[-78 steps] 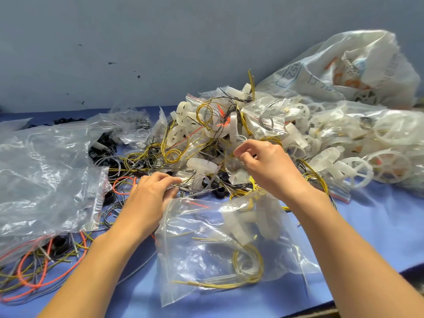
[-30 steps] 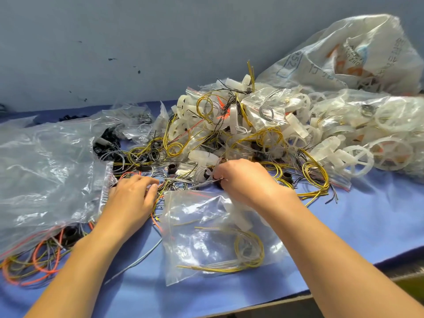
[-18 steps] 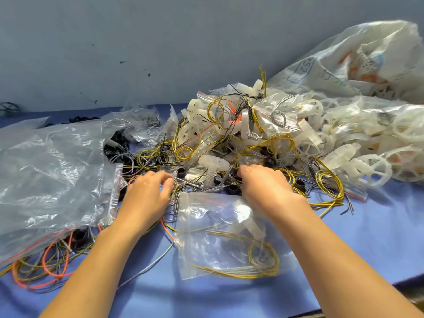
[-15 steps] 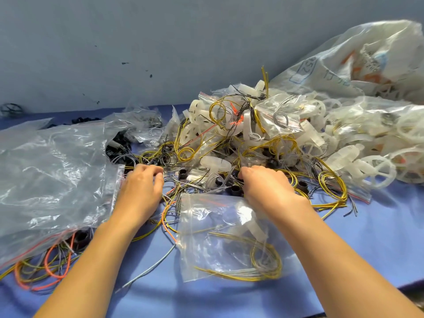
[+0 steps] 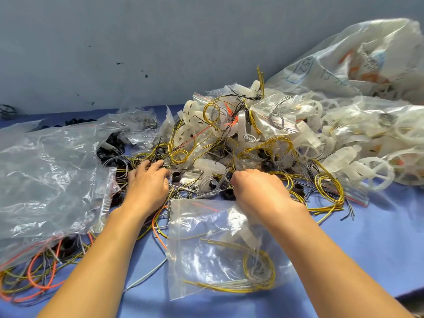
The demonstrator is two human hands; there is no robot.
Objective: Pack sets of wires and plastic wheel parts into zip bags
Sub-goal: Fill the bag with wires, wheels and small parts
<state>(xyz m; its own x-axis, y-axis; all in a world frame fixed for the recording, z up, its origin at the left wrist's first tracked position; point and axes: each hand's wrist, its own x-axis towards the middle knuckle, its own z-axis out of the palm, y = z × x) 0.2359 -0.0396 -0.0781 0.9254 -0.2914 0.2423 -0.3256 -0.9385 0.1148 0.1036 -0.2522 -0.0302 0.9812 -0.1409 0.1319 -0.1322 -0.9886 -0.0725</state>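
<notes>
A clear zip bag (image 5: 206, 255) lies flat on the blue tablecloth between my forearms. It holds a yellow wire coil (image 5: 259, 274) and a white plastic wheel part (image 5: 241, 232). My left hand (image 5: 146, 187) reaches forward, its fingers stretched out and touching the tangle of black and yellow wires (image 5: 158, 157). My right hand (image 5: 259, 193) sits at the bag's top right corner, its fingers curled down and hidden behind the knuckles. Just beyond both hands is the heap of loose wires and white wheel parts (image 5: 229, 134).
Small black cylinders (image 5: 229, 193) lie scattered near my hands. A large crumpled clear bag (image 5: 46, 180) covers orange and yellow wires (image 5: 36, 276) at the left. Filled bags of wheels (image 5: 378, 145) and a big white sack (image 5: 367, 60) stand at the right. The table's edge (image 5: 410, 297) runs lower right.
My left hand has slid forward from beside the bag's mouth into the wire tangle. My right hand has stayed at the bag's top edge.
</notes>
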